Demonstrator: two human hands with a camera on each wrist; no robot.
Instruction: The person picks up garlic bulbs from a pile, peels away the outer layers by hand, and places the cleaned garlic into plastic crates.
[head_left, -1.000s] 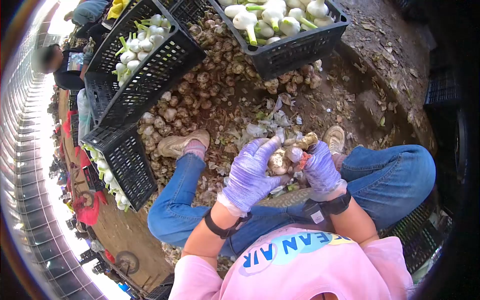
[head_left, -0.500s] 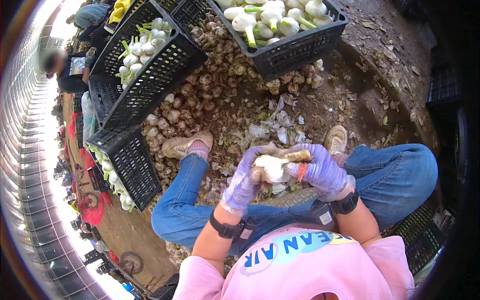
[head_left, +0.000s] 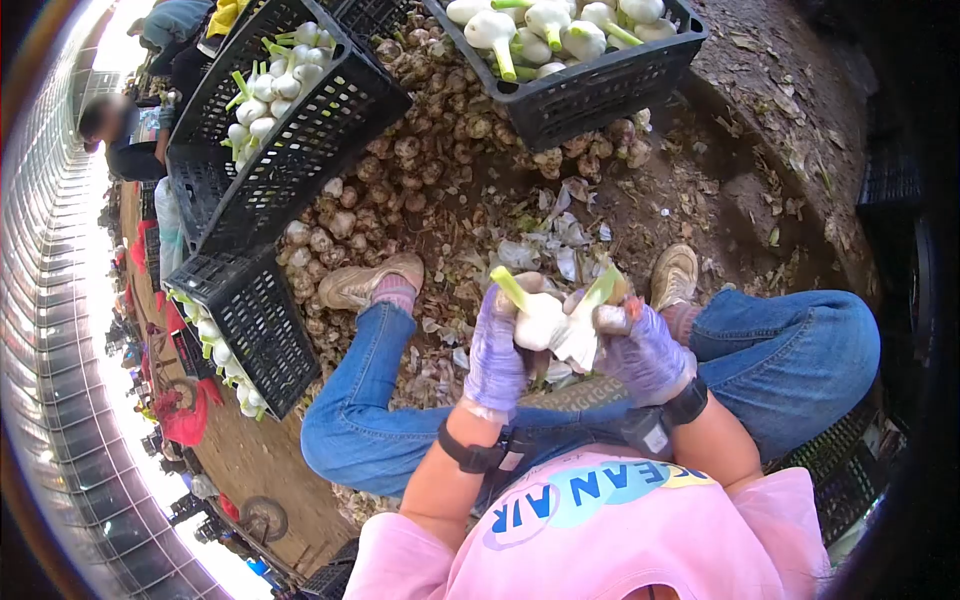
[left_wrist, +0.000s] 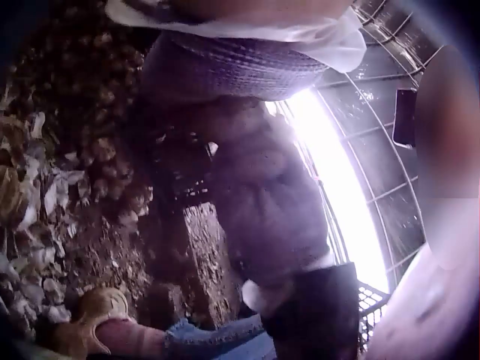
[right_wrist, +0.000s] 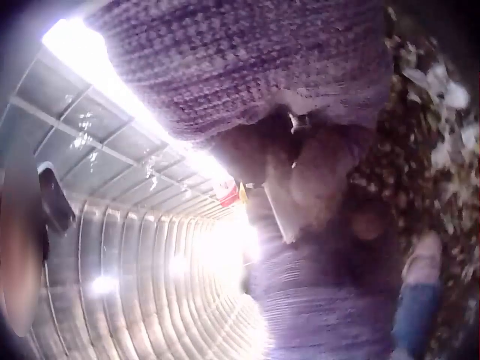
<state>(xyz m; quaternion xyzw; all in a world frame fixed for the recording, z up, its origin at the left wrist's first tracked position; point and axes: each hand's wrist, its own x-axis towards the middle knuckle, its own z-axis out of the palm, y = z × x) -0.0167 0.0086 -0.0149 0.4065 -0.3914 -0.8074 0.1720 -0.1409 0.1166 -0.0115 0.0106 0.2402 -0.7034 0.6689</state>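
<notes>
In the head view a white garlic bulb [head_left: 540,322] with a short green stem sits in my left hand [head_left: 494,355], which wears a purple knitted glove and grips it. My right hand [head_left: 648,352], gloved alike with soiled fingertips, pinches garlic skin [head_left: 580,338] that fans out beside the bulb and runs up to a pale green leaf end. Both hands are close together above my lap. The left wrist view is dark, with the glove [left_wrist: 232,67] across its top. In the right wrist view a pale strip [right_wrist: 281,214] shows between the dim fingers.
Black crates [head_left: 610,95] of trimmed white garlic stand ahead and to the left [head_left: 245,335]. Unpeeled garlic bulbs [head_left: 400,165] lie heaped between them. Loose skins [head_left: 560,245] litter the ground between my shoes. Another person [head_left: 135,140] sits at the far left.
The bulb was brownish and dirty with a long dry stalk; now it shows clean white with a green stem. The hands have drawn slightly apart, with skin pulled to the right.
</notes>
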